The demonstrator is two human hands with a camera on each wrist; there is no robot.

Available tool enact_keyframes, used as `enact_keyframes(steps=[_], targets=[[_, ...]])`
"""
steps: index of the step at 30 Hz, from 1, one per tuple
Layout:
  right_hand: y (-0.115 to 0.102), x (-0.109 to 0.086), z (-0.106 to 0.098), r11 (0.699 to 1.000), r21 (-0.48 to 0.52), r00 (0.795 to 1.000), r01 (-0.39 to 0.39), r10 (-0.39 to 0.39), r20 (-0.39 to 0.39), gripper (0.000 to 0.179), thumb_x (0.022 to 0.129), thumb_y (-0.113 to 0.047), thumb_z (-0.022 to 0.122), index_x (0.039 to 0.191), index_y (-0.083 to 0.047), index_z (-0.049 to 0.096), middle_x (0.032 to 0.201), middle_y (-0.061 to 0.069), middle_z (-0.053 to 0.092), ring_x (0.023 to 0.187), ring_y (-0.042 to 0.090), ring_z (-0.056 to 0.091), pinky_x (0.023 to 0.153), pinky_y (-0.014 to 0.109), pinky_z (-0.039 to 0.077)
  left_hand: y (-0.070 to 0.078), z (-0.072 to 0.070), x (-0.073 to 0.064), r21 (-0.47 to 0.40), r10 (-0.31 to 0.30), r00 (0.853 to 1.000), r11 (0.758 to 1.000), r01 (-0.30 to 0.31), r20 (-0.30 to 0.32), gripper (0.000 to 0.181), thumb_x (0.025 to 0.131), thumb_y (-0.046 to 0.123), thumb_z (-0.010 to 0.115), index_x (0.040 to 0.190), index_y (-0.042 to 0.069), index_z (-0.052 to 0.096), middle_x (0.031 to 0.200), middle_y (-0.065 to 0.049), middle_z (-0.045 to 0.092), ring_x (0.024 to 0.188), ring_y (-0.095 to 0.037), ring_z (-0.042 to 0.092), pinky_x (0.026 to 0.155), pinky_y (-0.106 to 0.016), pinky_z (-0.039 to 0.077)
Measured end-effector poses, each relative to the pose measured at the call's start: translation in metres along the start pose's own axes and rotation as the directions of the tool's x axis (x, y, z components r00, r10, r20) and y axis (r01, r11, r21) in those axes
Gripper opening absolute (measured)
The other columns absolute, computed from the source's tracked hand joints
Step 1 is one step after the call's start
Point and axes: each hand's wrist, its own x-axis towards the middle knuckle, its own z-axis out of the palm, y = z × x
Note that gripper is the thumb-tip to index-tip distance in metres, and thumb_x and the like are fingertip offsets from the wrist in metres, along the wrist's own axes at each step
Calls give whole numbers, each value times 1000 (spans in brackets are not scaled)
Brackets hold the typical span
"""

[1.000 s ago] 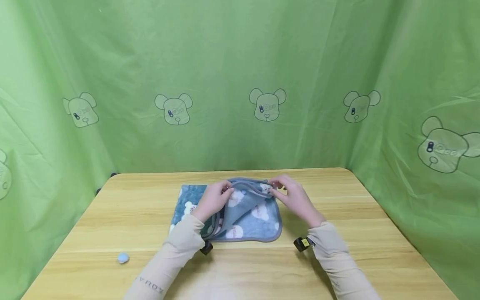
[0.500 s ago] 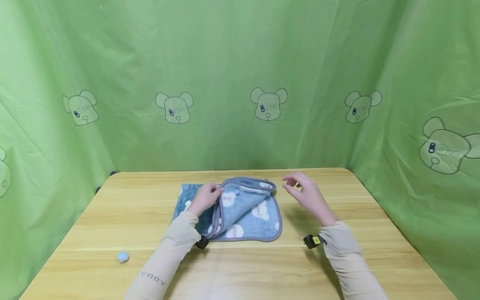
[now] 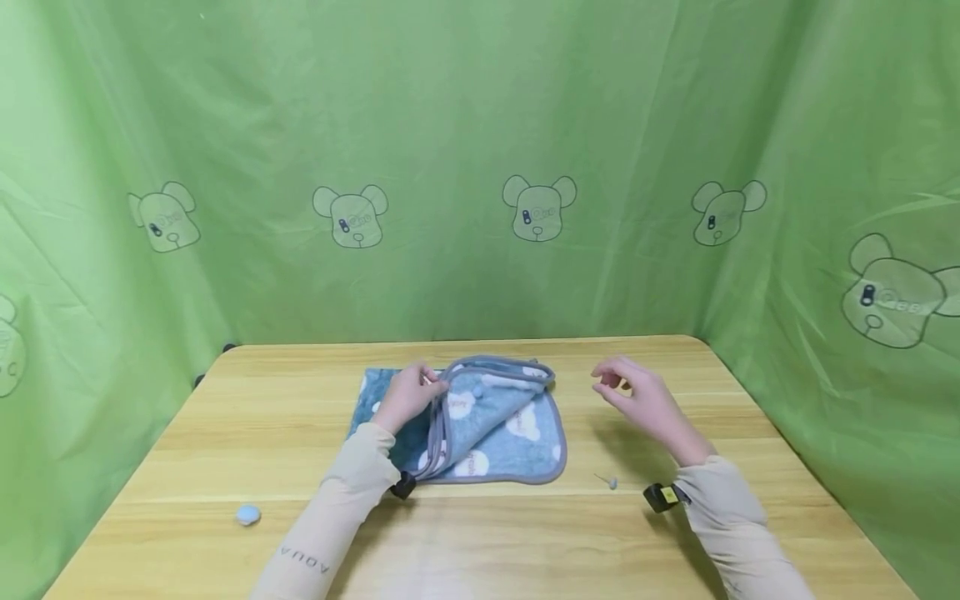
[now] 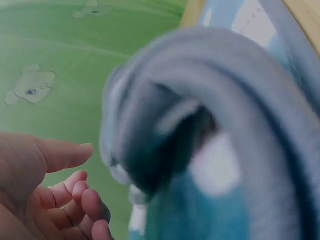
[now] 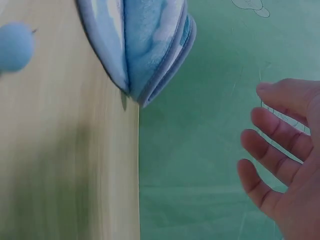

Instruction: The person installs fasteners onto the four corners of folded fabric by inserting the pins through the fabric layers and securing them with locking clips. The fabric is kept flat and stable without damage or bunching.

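Observation:
A blue-teal fleece blanket [image 3: 525,446] with white bear prints and grey binding lies folded, its top layers turned back in a loose roll. At the roll's left side is my left hand [image 3: 408,398]. In the left wrist view its thumb and loosely bent fingers stand apart, with nothing between them, beside the rolled grey edge [image 4: 220,55]. My right hand [image 3: 647,406] is raised to the right of the blanket, its fingers relaxed and apart in the right wrist view. A small blue round knob [image 3: 477,390] shows on the turned-back layer.
A small blue ball-headed piece [image 3: 612,483] with a thin spike lies on the wooden table [image 3: 510,542] near the right wrist. A light-blue domed piece [image 3: 248,515] lies at the left front. Green curtains [image 3: 450,275] with bear outlines stand behind and at both sides.
My right hand has let go of the blanket's far right edge and moved right, uncovering the ball-headed piece. My left hand has shifted slightly left, and the turned-back layers have settled lower.

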Motion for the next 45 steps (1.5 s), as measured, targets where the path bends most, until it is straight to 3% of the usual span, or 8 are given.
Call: enact_keyframes(steps=[7, 13, 17, 24, 27, 33, 37, 45], targets=[[3, -17, -23, 998, 56, 980, -30, 18, 200, 15, 84, -5, 71, 99, -7, 70, 90, 6, 69, 81, 10, 59, 69, 29, 51, 27, -6, -16, -52, 95, 995, 994, -94, 32, 19, 93, 26, 65, 94, 8, 60, 73, -2, 57, 63, -13, 49, 57, -25, 40], [9, -26, -33, 993, 115, 909, -29, -21, 416, 14, 84, -5, 71, 96, -12, 69, 92, 5, 70, 83, 7, 60, 72, 31, 52, 50, -2, -30, -55, 198, 972, 980, -192, 126, 13, 93, 23, 65, 97, 10, 63, 79, -3, 61, 65, -12, 51, 58, -25, 43], [13, -32, -30, 982, 187, 840, -4, -98, 534, 15, 83, -2, 69, 97, -9, 68, 92, 7, 69, 83, 12, 61, 73, 31, 53, 60, 7, -38, -15, 281, 929, 958, -286, 239, 11, 93, 21, 65, 99, 12, 66, 83, -2, 63, 72, -10, 54, 63, -24, 46], [13, -38, -23, 957, 285, 737, -57, -152, 659, 17, 78, -2, 71, 92, -10, 68, 88, 5, 70, 80, 13, 61, 72, 25, 52, 66, 37, -46, 63, 357, 827, 904, -424, 434, 16, 88, 15, 69, 102, 7, 70, 86, -2, 69, 74, -5, 57, 70, -20, 48], [11, -40, -21, 953, 287, 707, -102, -133, 694, 16, 77, -4, 72, 91, -10, 68, 89, 4, 70, 82, 12, 62, 75, 25, 52, 66, 48, -49, 108, 321, 804, 899, -426, 501, 15, 87, 14, 70, 102, 9, 71, 84, 0, 69, 70, -2, 57, 69, -17, 47], [10, -43, -15, 940, 303, 675, -154, -124, 728, 16, 74, -2, 73, 89, -6, 68, 86, 8, 69, 79, 7, 60, 71, 22, 51, 68, 61, -56, 183, 271, 769, 876, -447, 580, 14, 85, 16, 73, 99, 15, 73, 83, 7, 68, 74, 1, 56, 71, -15, 46], [9, -44, -11, 936, 311, 658, -167, -129, 742, 15, 73, 2, 72, 85, -5, 67, 81, 8, 67, 74, 2, 57, 67, 21, 50, 69, 66, -57, 218, 257, 763, 861, -460, 593, 16, 83, 17, 75, 99, 16, 73, 81, 9, 66, 74, 1, 53, 71, -14, 44], [3, -45, -5, 941, 293, 658, -172, -112, 745, 17, 70, 6, 70, 82, -6, 66, 76, 6, 65, 70, 1, 54, 63, 20, 49, 68, 80, -58, 271, 226, 782, 852, -448, 580, 21, 75, 16, 82, 92, 16, 70, 79, 7, 62, 71, -1, 49, 68, -15, 42]])
